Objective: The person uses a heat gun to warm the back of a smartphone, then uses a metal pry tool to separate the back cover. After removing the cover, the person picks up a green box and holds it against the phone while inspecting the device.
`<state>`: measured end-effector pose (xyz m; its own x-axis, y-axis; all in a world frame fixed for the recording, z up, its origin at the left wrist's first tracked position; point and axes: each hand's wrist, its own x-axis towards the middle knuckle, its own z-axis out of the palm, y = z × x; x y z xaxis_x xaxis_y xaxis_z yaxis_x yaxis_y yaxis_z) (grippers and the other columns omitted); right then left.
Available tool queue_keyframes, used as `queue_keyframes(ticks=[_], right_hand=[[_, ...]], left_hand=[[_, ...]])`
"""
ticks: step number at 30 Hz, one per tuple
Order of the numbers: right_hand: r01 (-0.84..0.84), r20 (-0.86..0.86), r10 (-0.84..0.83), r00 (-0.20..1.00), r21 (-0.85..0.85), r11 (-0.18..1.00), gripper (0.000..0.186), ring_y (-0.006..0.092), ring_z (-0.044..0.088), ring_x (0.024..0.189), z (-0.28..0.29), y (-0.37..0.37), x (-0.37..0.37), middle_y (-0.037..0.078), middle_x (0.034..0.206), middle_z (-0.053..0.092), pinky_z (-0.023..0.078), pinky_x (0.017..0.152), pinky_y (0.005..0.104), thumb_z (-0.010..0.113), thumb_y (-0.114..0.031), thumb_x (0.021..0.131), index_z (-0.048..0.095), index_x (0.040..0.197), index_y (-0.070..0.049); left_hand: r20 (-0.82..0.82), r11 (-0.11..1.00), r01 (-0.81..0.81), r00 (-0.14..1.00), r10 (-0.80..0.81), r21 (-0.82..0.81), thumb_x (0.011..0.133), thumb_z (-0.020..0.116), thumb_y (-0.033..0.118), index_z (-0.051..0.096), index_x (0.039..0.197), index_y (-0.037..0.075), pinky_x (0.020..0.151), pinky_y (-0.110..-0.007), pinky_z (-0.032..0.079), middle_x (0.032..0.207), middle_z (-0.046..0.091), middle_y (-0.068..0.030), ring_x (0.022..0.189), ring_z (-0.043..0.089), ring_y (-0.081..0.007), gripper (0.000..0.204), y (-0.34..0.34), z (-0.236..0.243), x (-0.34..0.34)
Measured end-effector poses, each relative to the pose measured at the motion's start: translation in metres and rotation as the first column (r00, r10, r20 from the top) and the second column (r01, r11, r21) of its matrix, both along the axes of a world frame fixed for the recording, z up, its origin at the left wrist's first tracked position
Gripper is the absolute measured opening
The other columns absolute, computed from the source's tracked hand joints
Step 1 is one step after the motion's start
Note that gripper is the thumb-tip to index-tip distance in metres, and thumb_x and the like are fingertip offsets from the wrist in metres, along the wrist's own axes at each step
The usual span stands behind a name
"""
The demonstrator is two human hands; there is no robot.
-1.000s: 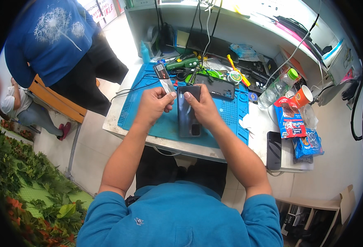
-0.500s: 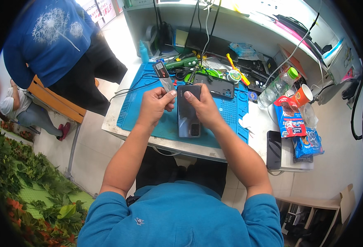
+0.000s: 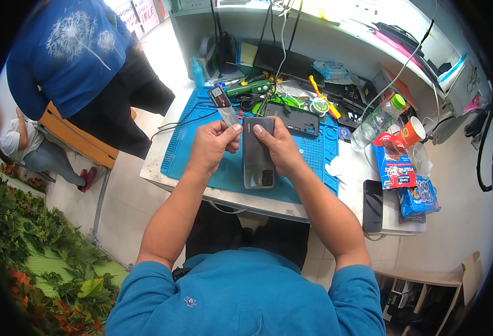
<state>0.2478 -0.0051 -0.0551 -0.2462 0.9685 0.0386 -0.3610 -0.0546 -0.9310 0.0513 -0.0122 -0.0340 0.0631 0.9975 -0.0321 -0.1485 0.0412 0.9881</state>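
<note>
Pinching a packet (left grip); right grip holds phone.

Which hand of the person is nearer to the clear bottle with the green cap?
Right. The right hand, holding the phone, is to the left of the bottle; the left hand is farther left, past the phone.

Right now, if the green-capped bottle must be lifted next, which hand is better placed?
Probably the right hand: it is nearer the bottle. However, it holds a grey phone and the left hand holds a small packet, so neither is free.
</note>
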Motion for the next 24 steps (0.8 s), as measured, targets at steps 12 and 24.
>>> queue_keyframes(ticks=[12,24], right_hand=[[0.152,0.101,-0.174,0.980,0.194,0.969,0.035,0.0131,0.062,0.095,-0.014,0.005,-0.007,0.008,0.106,0.064,0.054,0.086,0.0301,0.071,-0.025,0.106,0.050,0.122,-0.002],[0.063,-0.058,-0.061,0.996,0.027,0.998,0.038,0.0128,0.069,0.095,-0.003,0.001,-0.003,0.009,0.111,0.066,0.062,0.081,0.0295,0.071,-0.027,0.107,0.049,0.126,-0.003]], left_hand=[[0.023,0.999,-0.037,0.999,0.036,0.040,0.099,0.079,0.021,0.073,0.094,0.005,0.060,-0.023,0.050,0.078,0.070,-0.0005,0.064,0.064,-0.0079,0.018,-0.002,-0.002,0.010],[0.176,0.997,-0.021,0.984,0.033,-0.069,0.098,0.081,0.023,0.074,0.095,0.006,0.061,-0.024,0.050,0.079,0.071,-0.0012,0.065,0.064,-0.0086,0.020,-0.001,-0.001,0.010]])
